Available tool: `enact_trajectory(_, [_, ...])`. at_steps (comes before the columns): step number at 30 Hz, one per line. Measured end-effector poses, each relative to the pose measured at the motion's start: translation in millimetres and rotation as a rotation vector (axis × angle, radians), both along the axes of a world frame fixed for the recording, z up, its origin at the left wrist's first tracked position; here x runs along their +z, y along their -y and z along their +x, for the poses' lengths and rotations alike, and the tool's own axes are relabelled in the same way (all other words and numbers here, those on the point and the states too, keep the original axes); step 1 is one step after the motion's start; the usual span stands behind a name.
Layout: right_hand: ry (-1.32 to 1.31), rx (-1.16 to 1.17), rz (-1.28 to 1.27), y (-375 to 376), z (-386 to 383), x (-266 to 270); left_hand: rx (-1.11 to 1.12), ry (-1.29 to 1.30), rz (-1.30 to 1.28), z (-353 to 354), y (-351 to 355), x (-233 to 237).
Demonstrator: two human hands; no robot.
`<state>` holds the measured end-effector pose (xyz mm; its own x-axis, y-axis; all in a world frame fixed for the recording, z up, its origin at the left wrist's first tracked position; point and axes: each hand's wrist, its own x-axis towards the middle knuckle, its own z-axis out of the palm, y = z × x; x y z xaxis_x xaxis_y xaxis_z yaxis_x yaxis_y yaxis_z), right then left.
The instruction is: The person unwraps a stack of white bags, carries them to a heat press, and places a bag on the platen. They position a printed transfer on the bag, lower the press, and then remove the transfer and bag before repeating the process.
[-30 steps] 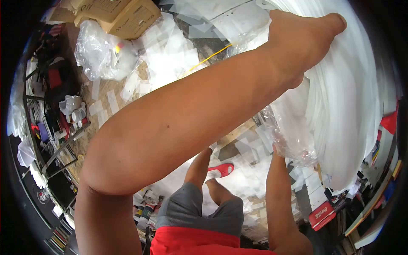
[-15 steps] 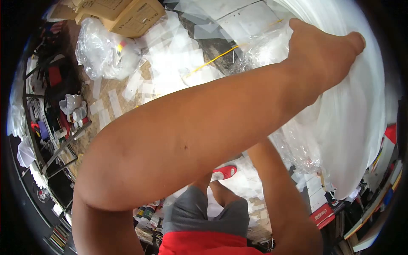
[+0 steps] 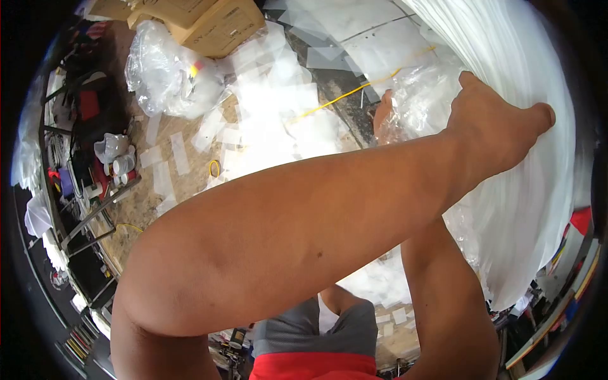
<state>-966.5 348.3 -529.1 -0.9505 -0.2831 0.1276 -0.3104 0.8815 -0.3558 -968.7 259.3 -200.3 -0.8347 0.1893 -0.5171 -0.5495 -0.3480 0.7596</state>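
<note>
My left forearm crosses the view from lower left to upper right. My left hand (image 3: 500,130) is on the large white sheeting (image 3: 525,196), gripping it with thumb and an outer finger wide apart; the other fingertips are hidden. My right arm rises from the lower right and passes behind the left forearm. Beyond that forearm, fingers that appear to be my right hand (image 3: 383,118) show partly at the edge of the clear crinkled plastic (image 3: 415,104). What they hold, if anything, is hidden.
Cardboard boxes (image 3: 221,28) and a clear plastic bag (image 3: 171,76) lie at the upper left. White scraps (image 3: 272,107) litter the floor, with a yellow strap (image 3: 342,96) across them. A cluttered rack (image 3: 95,215) stands left. More items line the lower right edge.
My left hand appears lower and slightly farther right, still against the sheeting. Fingers now show beside the clear plastic. The red slipper has left the view.
</note>
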Motion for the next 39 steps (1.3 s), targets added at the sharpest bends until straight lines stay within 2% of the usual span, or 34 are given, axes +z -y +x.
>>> enact_trajectory(6, [0.019,0.02,0.027,8.9,26.8,5.6,0.038,-0.04,0.015,3.0,5.3,-2.4])
enact_trajectory(9, [0.051,0.034,-0.075,16.7,43.2,-1.5,0.058,-0.065,0.017,10.4,6.2,-4.1])
enact_trajectory(11, [0.115,0.032,-0.246,7.0,92.1,-25.7,0.062,-0.073,-0.005,15.1,5.9,-4.8])
enact_trajectory(12, [0.208,-0.015,-0.334,-11.4,146.1,-41.6,0.05,-0.089,0.038,16.3,6.2,-5.1])
enact_trajectory(14, [0.359,-0.21,-0.408,-63.3,236.5,-71.2,0.057,-0.09,0.036,17.4,2.6,-5.9])
enact_trajectory(16, [0.341,-0.695,-0.344,-152.2,295.7,-107.6,0.029,-0.093,0.053,16.3,-0.1,-9.4])
enact_trajectory(18, [0.203,-1.18,-0.279,-250.1,315.6,-124.8,-0.017,-0.091,0.075,18.5,-1.9,-12.5])
enact_trajectory(20, [0.189,-1.43,-0.411,-317.1,307.6,-126.9,0.027,-0.043,0.137,21.9,0.3,-6.9])
enact_trajectory(22, [0.378,-1.428,-0.705,-343.1,287.0,-136.9,0.042,-0.023,0.166,26.5,4.0,4.0])
enact_trajectory(23, [0.466,-1.41,-0.824,-347.4,278.1,-141.5,0.004,-0.104,0.208,32.1,6.6,12.0])
enact_trajectory(25, [0.524,-1.384,-0.939,-341.3,270.7,-149.1,-0.045,-0.195,0.236,36.0,13.6,26.8])
enact_trajectory(26, [0.533,-1.377,-0.979,-335.7,268.2,-151.5,-0.088,-0.168,0.151,36.1,17.6,32.9])
enact_trajectory(28, [0.538,-1.378,-1.035,-327.1,275.0,-153.0,-0.129,-0.132,0.079,34.9,15.7,36.0])
enact_trajectory(31, [0.554,-1.386,-1.113,-309.0,280.0,-156.3,-0.149,-0.091,0.169,29.0,15.7,32.4])
enact_trajectory(34, [0.584,-1.399,-1.163,-289.9,285.4,-160.8,-0.248,-0.169,0.235,26.4,19.9,24.0])
enact_trajectory(37, [0.623,-1.419,-1.168,-278.5,301.5,-161.8,-0.147,-0.048,0.04,20.7,5.9,29.3])
enact_trajectory(39, [0.669,-1.438,-1.11,-280.1,326.2,-155.6,-0.001,-0.08,0.088,8.3,5.7,-18.1])
